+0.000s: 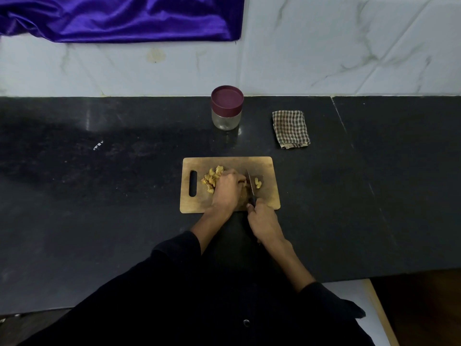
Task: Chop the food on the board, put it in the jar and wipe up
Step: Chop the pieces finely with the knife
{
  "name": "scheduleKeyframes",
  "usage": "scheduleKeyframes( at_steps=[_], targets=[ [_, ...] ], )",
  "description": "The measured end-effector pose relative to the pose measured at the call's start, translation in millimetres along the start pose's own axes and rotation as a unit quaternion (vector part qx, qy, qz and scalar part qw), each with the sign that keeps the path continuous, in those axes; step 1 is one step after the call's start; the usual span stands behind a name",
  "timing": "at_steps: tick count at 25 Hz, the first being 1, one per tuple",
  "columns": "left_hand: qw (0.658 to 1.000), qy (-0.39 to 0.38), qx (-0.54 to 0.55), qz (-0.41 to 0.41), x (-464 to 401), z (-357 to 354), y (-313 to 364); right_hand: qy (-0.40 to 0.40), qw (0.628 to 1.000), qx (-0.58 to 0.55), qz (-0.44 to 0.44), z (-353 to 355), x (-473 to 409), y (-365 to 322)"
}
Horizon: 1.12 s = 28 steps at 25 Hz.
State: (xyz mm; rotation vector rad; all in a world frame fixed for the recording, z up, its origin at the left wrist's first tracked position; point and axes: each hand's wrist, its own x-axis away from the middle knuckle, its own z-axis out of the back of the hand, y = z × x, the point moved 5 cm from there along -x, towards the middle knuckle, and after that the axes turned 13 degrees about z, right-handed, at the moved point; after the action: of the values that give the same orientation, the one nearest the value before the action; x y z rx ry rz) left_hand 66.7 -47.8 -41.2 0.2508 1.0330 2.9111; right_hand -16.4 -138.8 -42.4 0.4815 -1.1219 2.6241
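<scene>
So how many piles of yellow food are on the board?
2. A big pile lies near the board's handle slot, partly under the left hand. A small pile lies right of the knife. More may hide under the hand.

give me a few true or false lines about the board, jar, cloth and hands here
1. The jar has its maroon lid on. True.
2. The checked cloth lies on the cutting board. False: it lies on the counter, behind the board to the right.
3. The right hand grips the knife. True.
4. The left hand holds the jar. False: it rests on the food on the board.
5. All the food is in the jar. False: it is on the board.
</scene>
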Motion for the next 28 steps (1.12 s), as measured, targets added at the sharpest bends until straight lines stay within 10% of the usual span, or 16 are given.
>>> scheduleKeyframes(
  at_steps=[28],
  targets=[
    [1.000, -0.005, 0.000, 0.012, 3.7, 1.1, 1.9, 0.015, 0.999, 0.002, -0.033, 6.4, 3.1, 8.2]
  ],
)
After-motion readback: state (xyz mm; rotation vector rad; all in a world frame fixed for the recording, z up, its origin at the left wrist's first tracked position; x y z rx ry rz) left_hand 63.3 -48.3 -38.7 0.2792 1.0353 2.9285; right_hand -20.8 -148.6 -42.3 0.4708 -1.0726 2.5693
